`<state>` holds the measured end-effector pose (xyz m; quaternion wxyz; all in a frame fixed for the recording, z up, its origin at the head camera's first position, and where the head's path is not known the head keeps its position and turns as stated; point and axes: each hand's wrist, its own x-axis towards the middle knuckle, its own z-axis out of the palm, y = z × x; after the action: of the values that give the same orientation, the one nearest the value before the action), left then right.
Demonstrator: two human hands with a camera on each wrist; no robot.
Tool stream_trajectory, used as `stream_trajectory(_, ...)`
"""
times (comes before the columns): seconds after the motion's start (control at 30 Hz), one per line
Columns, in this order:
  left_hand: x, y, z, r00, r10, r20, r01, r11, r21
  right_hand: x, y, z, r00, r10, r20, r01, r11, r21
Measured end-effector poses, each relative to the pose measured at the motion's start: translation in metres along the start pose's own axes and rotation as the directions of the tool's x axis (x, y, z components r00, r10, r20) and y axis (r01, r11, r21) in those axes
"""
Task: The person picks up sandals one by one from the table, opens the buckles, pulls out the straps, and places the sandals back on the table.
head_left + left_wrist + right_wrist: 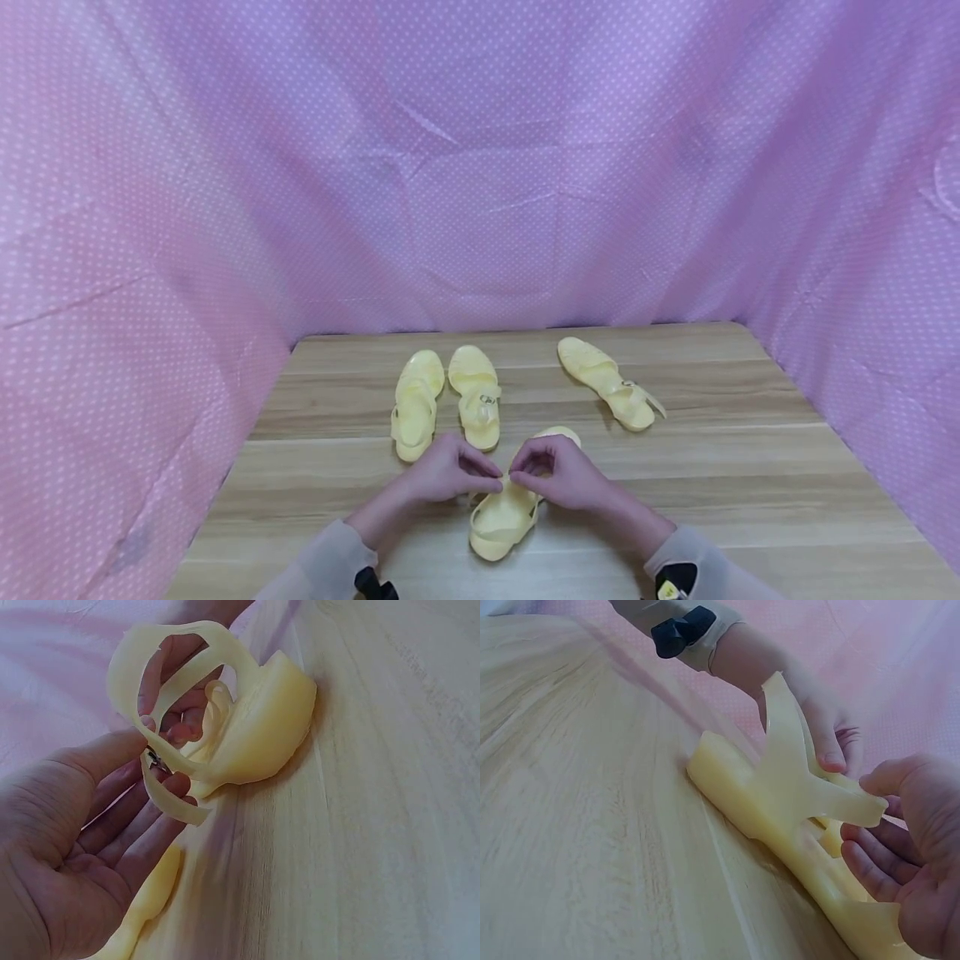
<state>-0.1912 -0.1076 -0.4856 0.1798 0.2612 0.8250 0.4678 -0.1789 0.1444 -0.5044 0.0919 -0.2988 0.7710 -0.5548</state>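
1. Yellow sandal (501, 523), one, on the light wood-grain desk (712, 467) at six o'clock, taking twelve as the far edge; toe towards one o'clock, heel towards seven, sole down.
2. Left hand (448, 473), at nine o'clock of that sandal: thumb and forefinger pinch its strap (176, 804) beside a small metal buckle (155, 757); remaining fingers reach loosely under the strap's loose end.
3. Right hand (566, 477), at about two o'clock of the sandal: thumb and fingers narrow, pinching the strapwork from the other side; fingertips near those of the left hand.
4. Far-left sandal (414, 412), yellow, at between ten and eleven o'clock from item 1; toe roughly towards twelve.
5. Second sandal (471, 383), same colour, just beside item 4 at its two o'clock, a buckle showing on its strap; toe towards eleven.
6. Outlying sandal (600, 375), matching, well apart, between one and two o'clock from item 1; toe towards ten, a strap end jutting out towards four.
7. Sleeves (330, 557), pale, a pair, with a black fitting (677, 577) at each wrist.
8. Polka-dot cloth (480, 183), pink, white-spotted, hung beyond the desk at nine, twelve and three o'clock.
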Motion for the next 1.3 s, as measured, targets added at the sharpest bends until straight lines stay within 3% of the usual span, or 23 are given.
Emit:
stream_trajectory(0.27,0.0019,-0.0015,-0.0022,1.0,0.014,-0.003,-0.014,1.0,0.004,0.002,0.0024,0.0005,0.998,-0.059,-0.035,0.058,0.998,-0.019)
stream_trajectory(0.53,0.0015,0.0005,-0.0014,1.0,0.002,0.006,-0.002,1.0,-0.022,0.0021,-0.0013,0.0016,0.999,-0.014,-0.046,0.014,1.0,-0.01)
stream_trajectory(0.93,0.0004,0.0001,-0.0009,1.0,0.006,0.002,-0.006,1.0,-0.008,0.0004,-0.0001,0.0052,0.999,-0.016,-0.04,0.016,1.0,-0.007)
stream_trajectory(1.3,-0.0004,0.0005,0.001,1.0,0.003,0.01,-0.002,0.999,-0.053,0.0018,-0.0029,0.0076,0.999,-0.009,-0.036,0.01,1.0,0.016)
